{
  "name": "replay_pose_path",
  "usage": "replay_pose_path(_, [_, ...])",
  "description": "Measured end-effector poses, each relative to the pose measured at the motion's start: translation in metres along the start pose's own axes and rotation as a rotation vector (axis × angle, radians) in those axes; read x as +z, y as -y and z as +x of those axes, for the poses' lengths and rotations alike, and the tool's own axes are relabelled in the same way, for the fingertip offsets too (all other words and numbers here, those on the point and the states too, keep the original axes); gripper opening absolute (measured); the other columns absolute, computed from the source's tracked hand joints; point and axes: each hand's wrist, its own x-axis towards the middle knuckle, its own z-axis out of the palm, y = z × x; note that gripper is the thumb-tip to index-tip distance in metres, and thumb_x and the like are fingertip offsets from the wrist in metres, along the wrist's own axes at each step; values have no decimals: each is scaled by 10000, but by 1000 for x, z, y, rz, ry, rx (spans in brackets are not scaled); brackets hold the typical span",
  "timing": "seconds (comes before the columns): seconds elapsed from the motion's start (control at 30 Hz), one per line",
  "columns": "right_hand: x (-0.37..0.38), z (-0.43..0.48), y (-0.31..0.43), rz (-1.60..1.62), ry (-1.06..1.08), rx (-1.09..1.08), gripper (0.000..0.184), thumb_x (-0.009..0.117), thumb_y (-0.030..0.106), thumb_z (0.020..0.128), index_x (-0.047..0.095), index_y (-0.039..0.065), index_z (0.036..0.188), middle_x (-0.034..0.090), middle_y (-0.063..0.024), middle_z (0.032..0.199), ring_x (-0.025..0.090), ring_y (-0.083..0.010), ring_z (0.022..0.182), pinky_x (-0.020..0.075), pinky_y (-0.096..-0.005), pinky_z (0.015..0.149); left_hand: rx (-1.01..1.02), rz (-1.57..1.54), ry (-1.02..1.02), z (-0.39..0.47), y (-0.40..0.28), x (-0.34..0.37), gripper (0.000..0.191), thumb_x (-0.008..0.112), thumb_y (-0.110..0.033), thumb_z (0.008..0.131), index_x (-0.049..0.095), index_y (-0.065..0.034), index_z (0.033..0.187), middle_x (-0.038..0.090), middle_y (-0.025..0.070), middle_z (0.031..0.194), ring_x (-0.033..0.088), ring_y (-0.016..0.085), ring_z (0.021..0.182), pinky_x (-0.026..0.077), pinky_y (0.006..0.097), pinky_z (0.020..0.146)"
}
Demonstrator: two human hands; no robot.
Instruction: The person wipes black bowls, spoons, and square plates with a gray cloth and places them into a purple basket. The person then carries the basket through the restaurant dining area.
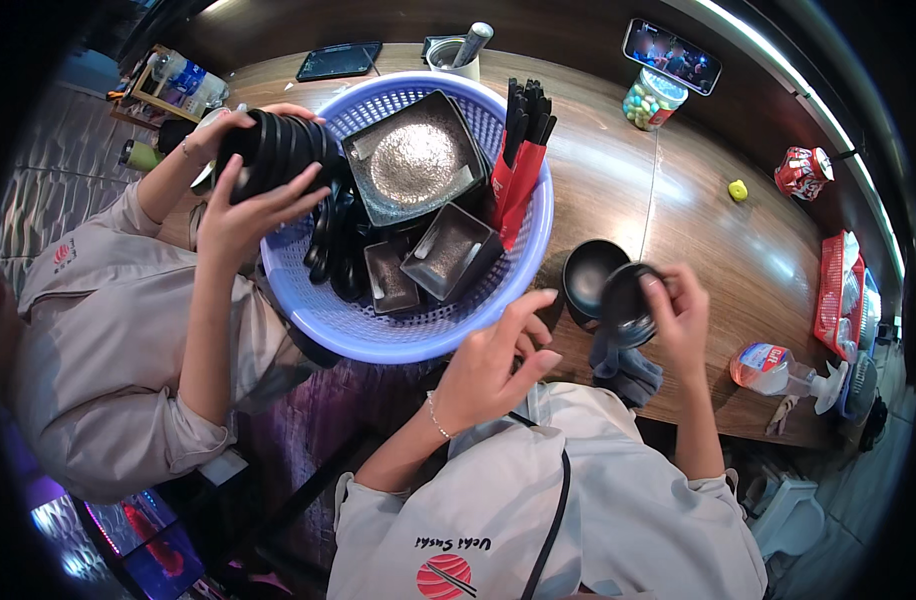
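My right hand (677,311) grips a small black bowl (624,309) by its rim, tilted over the table. Just left of it, another black bowl (591,274) rests on the wood, partly hidden by the held one. A dark grey cloth (629,375) lies crumpled below them. My left hand (495,367) is empty with its fingers apart, near the front rim of a blue plastic basket (398,352). The basket holds a large square dark plate (417,161), small rectangular dishes (450,251), black spoons (330,232) and black chopsticks (529,109) in a red paper sleeve (514,191).
At left, a co-worker's hands hold a stack of black bowls (278,154) over the basket rim. A phone (672,56) leans above a candy jar (653,101). A spray bottle (773,369) and red basket (831,292) are at right; a tablet (338,61) lies behind.
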Motion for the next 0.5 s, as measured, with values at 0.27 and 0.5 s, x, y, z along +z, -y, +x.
replay_pose_path(0.27, [56, -18, 56, -85, 181, -376, 215, 674, 173, 840, 620, 42, 1003, 629, -118, 691, 629, -258, 581, 482, -333, 544, -43, 136, -139, -2, 5, 6, 249, 577, -93, 909, 529, -13, 1140, 655, 162, 837, 672, 241, 697, 502, 343, 603])
replay_pose_path(0.5, [17, 6, 9, -416, 12, -148, 201, 601, 255, 890, 605, 98, 1015, 624, -92, 657, 624, -248, 594, 480, -352, 545, -168, 183, -455, -27, 21, -46, 132, 461, -112, 979, 515, 7, 996, 531, 37, 778, 468, 103, 723, 405, 243, 667])
